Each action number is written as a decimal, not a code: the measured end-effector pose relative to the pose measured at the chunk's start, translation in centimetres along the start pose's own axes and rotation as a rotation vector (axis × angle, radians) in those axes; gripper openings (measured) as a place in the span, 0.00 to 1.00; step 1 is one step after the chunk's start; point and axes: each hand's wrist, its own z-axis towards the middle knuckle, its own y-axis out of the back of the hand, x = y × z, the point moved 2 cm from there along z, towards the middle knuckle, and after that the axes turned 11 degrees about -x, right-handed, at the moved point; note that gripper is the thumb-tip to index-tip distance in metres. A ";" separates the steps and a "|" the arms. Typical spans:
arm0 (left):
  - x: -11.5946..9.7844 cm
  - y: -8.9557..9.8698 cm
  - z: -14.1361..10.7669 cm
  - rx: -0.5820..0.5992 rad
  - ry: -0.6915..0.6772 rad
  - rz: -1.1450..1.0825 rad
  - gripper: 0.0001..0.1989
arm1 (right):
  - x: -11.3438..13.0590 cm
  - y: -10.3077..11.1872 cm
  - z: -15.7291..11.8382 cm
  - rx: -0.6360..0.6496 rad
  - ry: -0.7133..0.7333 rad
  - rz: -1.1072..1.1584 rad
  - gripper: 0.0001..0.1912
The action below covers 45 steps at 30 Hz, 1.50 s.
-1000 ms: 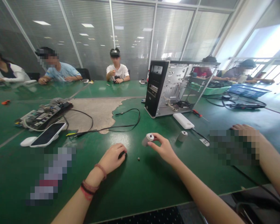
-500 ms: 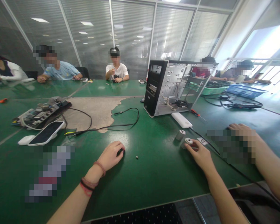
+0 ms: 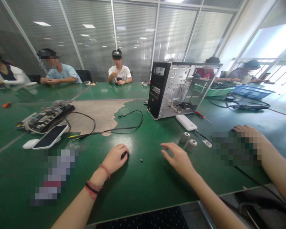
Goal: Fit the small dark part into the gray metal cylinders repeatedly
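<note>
My left hand [image 3: 116, 156] rests on the green table with its fingers curled round a small dark object [image 3: 125, 155], mostly hidden by the fingers. My right hand [image 3: 177, 156] hangs over the table, fingers apart, holding nothing. Just beyond it stand two silver metal cylinders, one farther back [image 3: 185, 137] and one nearer [image 3: 191, 145], both upright, each with a dark hole in its top. A tiny metal piece [image 3: 141, 160] lies on the table between my two hands.
An open computer case [image 3: 173, 89] stands ahead, with a white power bank [image 3: 186, 122] and a screwdriver [image 3: 202, 116] before it. A phone [image 3: 51, 136], a circuit assembly [image 3: 46, 117] and a black cable [image 3: 124, 128] lie left. Another person's hand [image 3: 246, 133] is at right.
My right hand has let go of the nearer metal cylinder and moved left, toward the tiny metal piece. The cylinder stays standing. My left hand keeps its hold on the dark object.
</note>
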 end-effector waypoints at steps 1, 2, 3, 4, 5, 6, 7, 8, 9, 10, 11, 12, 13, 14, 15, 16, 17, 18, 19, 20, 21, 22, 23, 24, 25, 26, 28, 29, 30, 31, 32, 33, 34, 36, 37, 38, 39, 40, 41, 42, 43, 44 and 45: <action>0.0 0.0 0.0 0.001 0.003 0.001 0.07 | 1.4 -1.4 0.0 0.150 0.035 0.052 0.14; 0.0 0.1 0.0 0.000 0.007 0.001 0.07 | 2.7 -2.6 0.0 0.238 0.073 0.082 0.14; 0.0 0.1 0.0 -0.002 0.011 -0.001 0.07 | 3.6 -3.8 0.0 0.286 0.108 0.095 0.15; 0.0 0.1 0.0 -0.006 0.014 -0.004 0.07 | 4.4 -4.7 0.0 0.309 0.136 0.100 0.16; 0.0 0.1 0.0 -0.009 0.016 -0.007 0.07 | 5.0 -5.6 0.0 0.312 0.156 0.098 0.14; 0.0 0.1 0.0 -0.012 0.017 -0.010 0.07 | 5.3 -6.2 0.0 0.308 0.166 0.097 0.11; 0.1 0.1 0.0 -0.014 0.017 -0.011 0.07 | 5.6 -6.7 0.0 0.302 0.166 0.099 0.08; 0.1 0.1 0.0 -0.014 0.018 -0.010 0.07 | 5.7 -7.0 0.0 0.297 0.162 0.105 0.05; 0.1 0.1 0.0 -0.014 0.018 -0.009 0.07 | 5.6 -7.1 0.0 0.290 0.156 0.113 0.03; 0.1 0.1 0.0 -0.016 0.018 -0.009 0.07 | 5.5 -7.0 0.1 0.283 0.153 0.124 0.02; 0.1 0.1 0.0 -0.018 0.018 -0.010 0.07 | 5.2 -6.7 0.2 0.279 0.152 0.141 0.03; 0.1 0.1 0.1 -0.020 0.017 -0.012 0.07 | 4.7 -6.1 0.4 0.272 0.152 0.160 0.03; 0.1 0.1 0.1 -0.023 0.016 -0.016 0.07 | 3.9 -5.3 0.6 0.251 0.144 0.180 0.04; 0.0 0.1 0.1 -0.025 0.016 -0.020 0.07 | 2.9 -4.2 1.0 0.209 0.128 0.194 0.05; 0.0 0.1 0.1 -0.026 0.016 -0.024 0.07 | 1.6 -2.9 1.3 0.133 0.097 0.200 0.06; 0.0 0.1 0.1 -0.027 0.016 -0.026 0.07 | -0.1 -1.4 1.7 0.014 0.043 0.184 0.07; 0.0 0.1 0.1 -0.028 0.016 -0.026 0.07 | -1.9 0.2 1.9 -0.136 -0.018 0.142 0.08; -0.1 0.1 0.1 -0.028 0.015 -0.023 0.07 | -3.9 1.7 1.9 -0.296 -0.100 0.068 0.10; -0.1 0.1 0.1 -0.028 0.014 -0.018 0.07 | -5.8 3.1 1.7 -0.440 -0.180 -0.006 0.12; 0.0 0.1 0.1 -0.028 0.015 -0.011 0.07 | -7.6 4.1 1.3 -0.547 -0.257 -0.071 0.13; 0.0 0.1 0.1 -0.026 0.016 -0.005 0.07 | -9.2 4.8 0.9 -0.601 -0.319 -0.112 0.15; 0.0 0.0 0.1 -0.023 0.018 0.001 0.07 | -10.5 5.2 0.4 -0.617 -0.367 -0.122 0.16; 0.0 0.0 0.1 -0.019 0.020 0.004 0.07 | -11.5 5.3 -0.1 -0.605 -0.393 -0.121 0.17; 0.0 0.0 0.1 -0.015 0.020 0.005 0.07 | -12.1 5.2 -0.6 -0.585 -0.402 -0.108 0.18; -0.1 0.0 0.1 -0.011 0.018 0.005 0.07 | -12.5 5.0 -0.9 -0.563 -0.396 -0.093 0.18; -0.1 0.0 0.1 -0.009 0.016 0.005 0.07 | -12.7 4.7 -1.1 -0.543 -0.379 -0.081 0.18; -0.1 0.0 0.1 -0.009 0.010 0.004 0.07 | -12.7 4.4 -1.4 -0.518 -0.342 -0.080 0.17; -0.1 0.0 0.1 -0.010 0.008 0.003 0.07 | -12.6 4.2 -1.4 -0.509 -0.328 -0.093 0.16; -0.1 0.1 0.1 -0.011 0.008 0.002 0.07 | -12.6 4.2 -1.3 -0.503 -0.317 -0.108 0.16; -0.1 0.1 0.1 -0.011 0.008 0.001 0.07 | -12.5 4.2 -1.3 -0.498 -0.309 -0.124 0.15; -0.1 0.0 0.1 -0.010 0.008 0.002 0.07 | -12.5 4.3 -1.3 -0.500 -0.302 -0.135 0.15; -0.1 0.0 0.1 -0.010 0.009 0.003 0.07 | -12.5 4.4 -1.2 -0.503 -0.295 -0.143 0.15; -0.1 0.0 0.1 -0.010 0.010 0.005 0.07 | -12.5 4.5 -1.2 -0.504 -0.285 -0.145 0.15; -0.1 0.0 0.1 -0.010 0.012 0.009 0.07 | -12.3 4.6 -1.2 -0.505 -0.271 -0.147 0.14; -0.1 0.0 0.1 -0.010 0.012 0.010 0.07 | -12.2 4.6 -1.2 -0.505 -0.265 -0.150 0.14; -0.1 0.0 0.1 -0.009 0.012 0.009 0.07 | -12.1 4.6 -1.2 -0.505 -0.259 -0.155 0.14; -0.1 0.0 0.1 -0.007 0.012 0.007 0.07 | -11.9 4.6 -1.2 -0.505 -0.251 -0.160 0.14; -0.1 0.0 0.1 -0.005 0.012 0.006 0.07 | -11.8 4.6 -1.1 -0.501 -0.243 -0.166 0.13; -0.1 0.0 0.1 -0.003 0.013 0.004 0.07 | -11.7 4.5 -1.1 -0.492 -0.233 -0.171 0.13; -0.1 0.0 0.1 -0.002 0.013 0.003 0.07 | -11.6 4.5 -1.1 -0.479 -0.226 -0.174 0.12; -0.1 0.0 0.1 -0.002 0.014 0.002 0.07 | -11.6 4.4 -1.0 -0.464 -0.223 -0.175 0.12; -0.1 0.0 0.1 -0.002 0.014 0.002 0.07 | -11.6 4.4 -1.0 -0.451 -0.225 -0.175 0.12; -0.1 0.0 0.1 -0.003 0.014 0.003 0.07 | -11.7 4.3 -1.0 -0.446 -0.235 -0.173 0.12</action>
